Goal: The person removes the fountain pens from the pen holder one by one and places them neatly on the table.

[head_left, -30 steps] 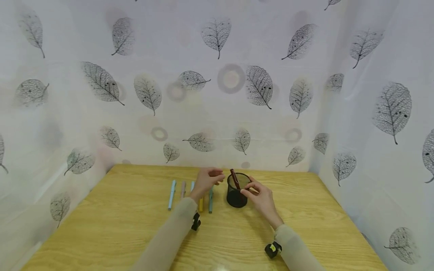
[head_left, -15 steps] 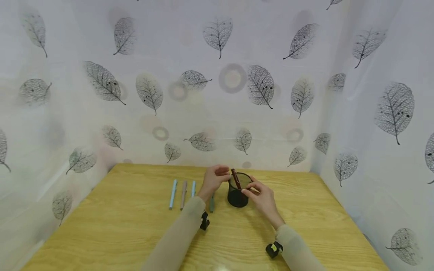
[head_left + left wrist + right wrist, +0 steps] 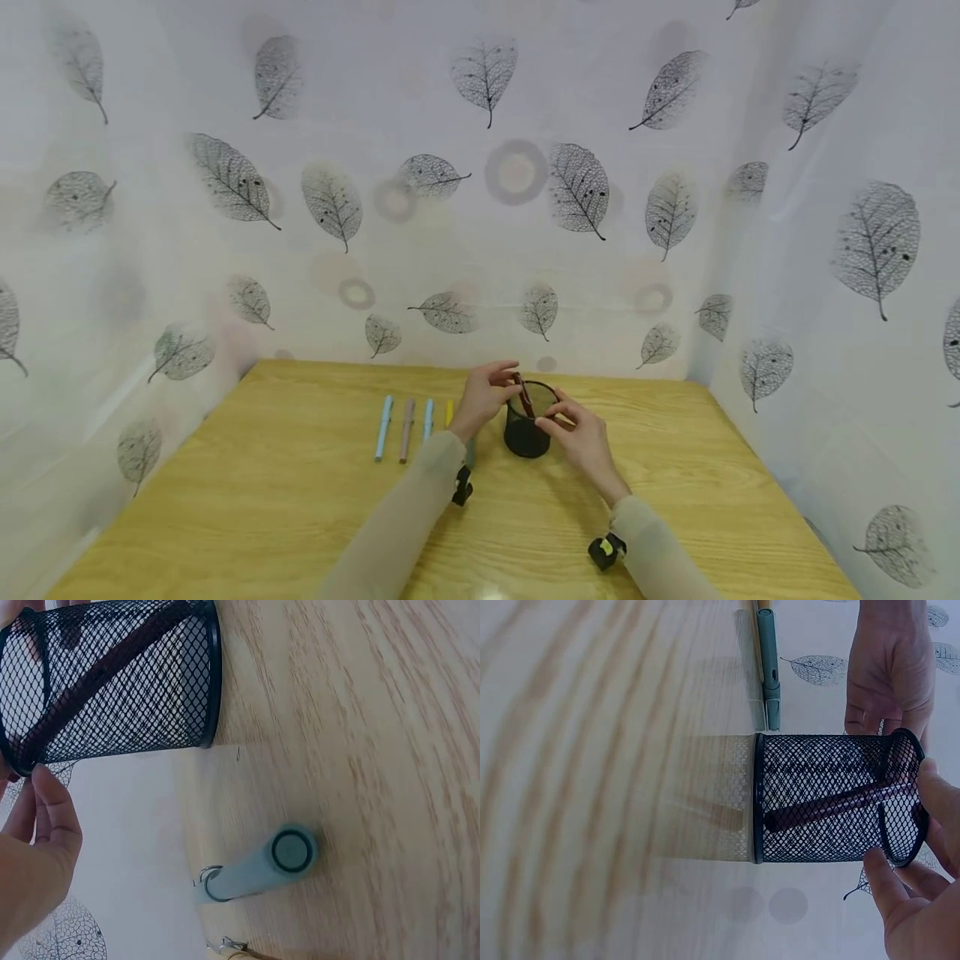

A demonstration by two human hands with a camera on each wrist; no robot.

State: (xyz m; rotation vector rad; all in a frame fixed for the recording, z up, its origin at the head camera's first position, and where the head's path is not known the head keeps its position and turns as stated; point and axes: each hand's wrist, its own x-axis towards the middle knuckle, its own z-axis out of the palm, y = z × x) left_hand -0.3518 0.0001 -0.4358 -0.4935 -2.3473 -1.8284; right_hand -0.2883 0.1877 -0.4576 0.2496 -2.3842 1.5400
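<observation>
A black mesh pen holder (image 3: 527, 440) stands upright on the table. One dark red pen (image 3: 526, 398) leans inside it, its upper end sticking out over the rim toward the left. My left hand (image 3: 482, 400) is at that upper end, with thumb and fingers around it; the contact is partly hidden. My right hand (image 3: 581, 437) grips the holder's right side near the rim, and in the right wrist view its fingers (image 3: 889, 889) press on the mesh. Seen from the left wrist, the pen (image 3: 97, 675) slants through the mesh down to the base.
Left of the holder lies a row of pens: light blue (image 3: 384, 429), mauve (image 3: 407, 431), another light blue (image 3: 428, 419), yellow (image 3: 449, 411) and teal (image 3: 259, 866). My left forearm partly covers the row. A leaf-print curtain (image 3: 480, 250) encloses the wooden table (image 3: 262, 500).
My left hand has moved right, from above the pens to the dark red pen's upper end. My right hand and the holder have stayed in place.
</observation>
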